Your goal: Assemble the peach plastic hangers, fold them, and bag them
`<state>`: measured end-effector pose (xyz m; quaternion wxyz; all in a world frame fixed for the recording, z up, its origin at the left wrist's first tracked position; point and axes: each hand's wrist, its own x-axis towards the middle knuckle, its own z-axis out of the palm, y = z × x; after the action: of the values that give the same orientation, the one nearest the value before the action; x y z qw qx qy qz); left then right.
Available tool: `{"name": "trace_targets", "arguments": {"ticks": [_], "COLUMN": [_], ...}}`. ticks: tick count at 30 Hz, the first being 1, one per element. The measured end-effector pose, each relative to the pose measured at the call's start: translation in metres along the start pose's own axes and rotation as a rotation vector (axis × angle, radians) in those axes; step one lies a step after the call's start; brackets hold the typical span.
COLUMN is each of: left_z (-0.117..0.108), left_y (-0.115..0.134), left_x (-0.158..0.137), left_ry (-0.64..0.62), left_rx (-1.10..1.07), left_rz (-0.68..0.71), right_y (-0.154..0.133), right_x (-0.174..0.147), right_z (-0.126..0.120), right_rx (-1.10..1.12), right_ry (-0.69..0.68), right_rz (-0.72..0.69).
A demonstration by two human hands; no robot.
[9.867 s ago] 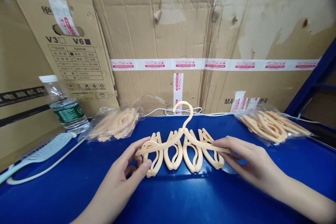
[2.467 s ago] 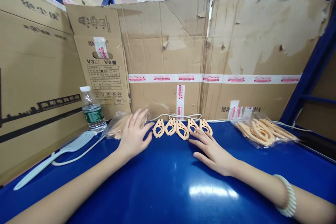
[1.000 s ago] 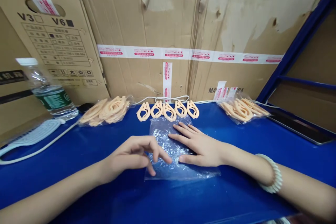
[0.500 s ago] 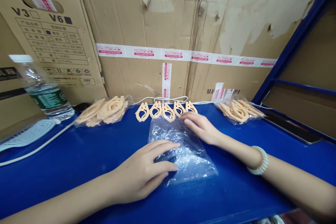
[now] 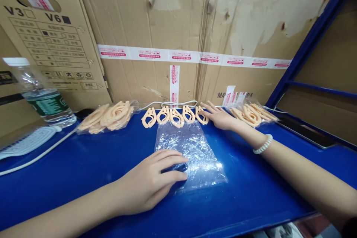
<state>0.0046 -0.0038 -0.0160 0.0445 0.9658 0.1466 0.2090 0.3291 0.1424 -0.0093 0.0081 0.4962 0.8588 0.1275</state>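
My left hand [image 5: 156,180] rests on the left part of a clear plastic bag [image 5: 192,148], fingers stretched and apart. The bag lies flat on the blue table. Just behind its far edge stands a row of several beige folding hangers [image 5: 176,118], folded up. My right hand [image 5: 221,117] reaches to the right end of that row, its fingers spread, with fingertips at the rightmost folding hanger [image 5: 201,116]. Whether they press on it I cannot tell.
Bagged hangers lie at the left [image 5: 110,117] and right [image 5: 252,114]. A water bottle [image 5: 46,102] and a pale blue slotted object [image 5: 28,142] are at the far left. A dark flat device [image 5: 305,132] lies right. Cardboard [image 5: 150,18] walls the back; a white cable [image 5: 44,156] crosses the left.
My right hand has moved right and away from me, from the bag's far edge to the rightmost hanger, its fingers spreading. My left hand stays on the bag. The view shifts slightly.
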Motion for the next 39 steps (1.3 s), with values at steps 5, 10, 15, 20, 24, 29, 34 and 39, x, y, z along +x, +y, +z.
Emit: {"name": "trace_targets", "arguments": {"ticks": [5,10,15,20,24,29,34,39], "left_z": [-0.001,-0.002,-0.004,-0.004,-0.003,0.000,0.000,0.000], "left_y": [-0.001,-0.002,-0.003,-0.002,-0.001,0.000,0.001,0.003], "left_x": [-0.001,-0.002,-0.003,-0.001,-0.001,-0.001,-0.002,-0.003], "left_ry": [-0.032,-0.051,-0.066,-0.078,-0.076,-0.038,-0.003,0.021], "left_rx": [-0.030,-0.023,0.009,0.055,0.070,0.060,0.084,0.093], "left_rz": [-0.020,-0.033,-0.022,-0.009,-0.009,-0.033,-0.016,-0.030], "right_y": [0.006,0.010,0.018,0.020,-0.006,-0.071,-0.130,-0.163], "right_x": [0.027,0.032,-0.022,-0.102,-0.151,-0.180,-0.184,-0.168], "right_z": [-0.007,-0.023,-0.037,-0.043,-0.057,-0.090,-0.113,-0.119], "right_rx": [-0.038,-0.093,-0.027,0.345,0.351,0.198,0.204,0.248], "right_ry": [-0.064,-0.019,-0.151,0.008,0.408,0.786,0.840,0.686], "right_rz": [-0.043,-0.122,-0.023,-0.065,0.024,0.147,-0.014,-0.334]}}
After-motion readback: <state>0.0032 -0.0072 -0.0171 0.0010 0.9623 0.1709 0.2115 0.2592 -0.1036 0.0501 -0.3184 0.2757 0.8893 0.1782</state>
